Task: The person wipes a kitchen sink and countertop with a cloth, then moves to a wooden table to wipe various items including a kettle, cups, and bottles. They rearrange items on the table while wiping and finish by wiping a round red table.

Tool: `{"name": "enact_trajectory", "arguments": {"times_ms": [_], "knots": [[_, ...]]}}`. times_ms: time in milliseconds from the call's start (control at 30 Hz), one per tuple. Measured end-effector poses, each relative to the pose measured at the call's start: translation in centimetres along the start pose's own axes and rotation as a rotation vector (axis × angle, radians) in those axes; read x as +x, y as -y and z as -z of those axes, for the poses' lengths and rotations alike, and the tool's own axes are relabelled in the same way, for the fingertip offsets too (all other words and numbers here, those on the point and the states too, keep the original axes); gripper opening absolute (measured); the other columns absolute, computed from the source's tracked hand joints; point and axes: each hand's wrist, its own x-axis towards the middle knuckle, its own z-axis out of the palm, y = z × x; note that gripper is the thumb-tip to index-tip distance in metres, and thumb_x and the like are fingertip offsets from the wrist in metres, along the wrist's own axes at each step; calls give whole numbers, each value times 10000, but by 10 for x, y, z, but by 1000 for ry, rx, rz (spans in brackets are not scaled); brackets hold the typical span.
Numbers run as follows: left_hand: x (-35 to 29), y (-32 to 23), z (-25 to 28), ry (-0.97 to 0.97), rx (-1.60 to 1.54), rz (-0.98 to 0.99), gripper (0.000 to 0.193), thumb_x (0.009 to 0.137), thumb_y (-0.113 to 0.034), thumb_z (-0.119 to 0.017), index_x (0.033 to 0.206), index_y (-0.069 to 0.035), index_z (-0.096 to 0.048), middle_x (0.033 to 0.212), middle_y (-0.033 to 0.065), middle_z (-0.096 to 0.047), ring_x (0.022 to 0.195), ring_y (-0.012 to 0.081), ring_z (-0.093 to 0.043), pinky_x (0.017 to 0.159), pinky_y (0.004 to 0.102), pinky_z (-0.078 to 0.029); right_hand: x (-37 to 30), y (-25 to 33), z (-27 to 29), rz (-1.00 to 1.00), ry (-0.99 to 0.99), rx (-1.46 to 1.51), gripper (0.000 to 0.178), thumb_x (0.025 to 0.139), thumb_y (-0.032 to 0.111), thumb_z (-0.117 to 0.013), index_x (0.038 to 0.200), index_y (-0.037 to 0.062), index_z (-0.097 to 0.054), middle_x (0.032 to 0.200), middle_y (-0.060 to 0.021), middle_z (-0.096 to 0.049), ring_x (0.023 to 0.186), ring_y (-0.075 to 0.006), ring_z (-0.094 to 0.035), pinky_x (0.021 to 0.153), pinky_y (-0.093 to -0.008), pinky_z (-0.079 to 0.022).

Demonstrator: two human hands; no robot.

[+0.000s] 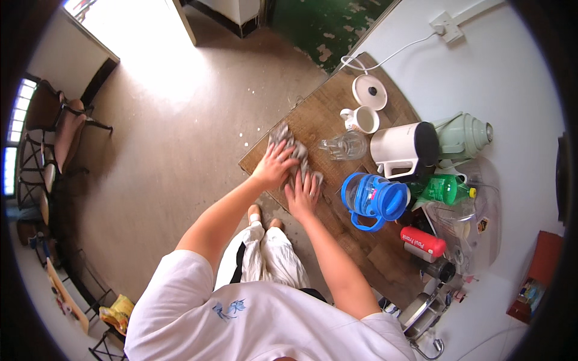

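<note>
A crumpled grey-brown cloth (299, 154) lies on the near left corner of the wooden table (343, 231). My left hand (274, 167) rests flat on its left part, fingers stretched out over the fabric. Beside it, my right hand (303, 195) presses on the cloth's nearer end with fingers extended. A clear glass pitcher or mug (347, 146) stands just right of the cloth. Farther right is a blue-lidded clear jug (367, 198) with a blue handle.
Along the table's right side are a white mug (363, 119), a round white lid (369, 92), a white kettle (394, 146), a pale green thermos (460, 137), a green plastic bottle (444, 189) and a red bottle (423, 241). Chairs (71, 129) stand far left.
</note>
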Motion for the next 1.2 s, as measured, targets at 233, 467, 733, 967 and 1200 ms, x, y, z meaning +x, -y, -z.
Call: {"name": "enact_trajectory", "arguments": {"times_ms": [233, 467, 733, 967, 1200], "knots": [[-40, -34, 1, 66, -22, 61, 503, 878, -324, -590, 1366, -208, -560, 1589, 89, -322, 1515, 359, -141, 1217, 579, -116, -50, -1, 23, 218, 4, -217, 811, 897, 504, -609, 1560, 162, -292, 1633, -138, -175, 1497, -388, -140, 1188, -583, -135], [51, 16, 20, 88, 143, -142, 522, 939, -462, -557, 1401, -222, -525, 1596, 62, -318, 1512, 328, -172, 1218, 557, -137, 16, 39, 8, 11, -90, -99, 962, 864, 530, -643, 1550, 8, -216, 1602, -260, -153, 1485, -448, -117, 1182, -597, -145], [198, 87, 49, 299, 118, -588, 503, 897, -356, -614, 1382, -247, -534, 1597, 30, -319, 1508, 273, -202, 1235, 500, -140, 158, 117, 11, -591, -102, 60, 1141, 795, 564, -702, 1537, -70, -110, 1582, -352, -45, 1470, -515, -50, 1166, -628, -119], [314, 113, 44, 295, 118, -745, 529, 868, -366, -634, 1373, -243, -538, 1592, 28, -330, 1501, 277, -221, 1232, 515, -135, 266, 105, 40, -723, -286, 52, 1130, 808, 599, -674, 1530, -76, -127, 1575, -349, -99, 1466, -500, -110, 1170, -604, -137], [286, 109, 44, 288, 157, -684, 536, 900, -389, -580, 1405, -224, -507, 1602, 63, -307, 1505, 291, -210, 1226, 524, -133, 233, 98, 32, -560, -342, 54, 969, 897, 554, -596, 1514, -80, -201, 1561, -343, -172, 1460, -477, -168, 1178, -584, -143]]}}
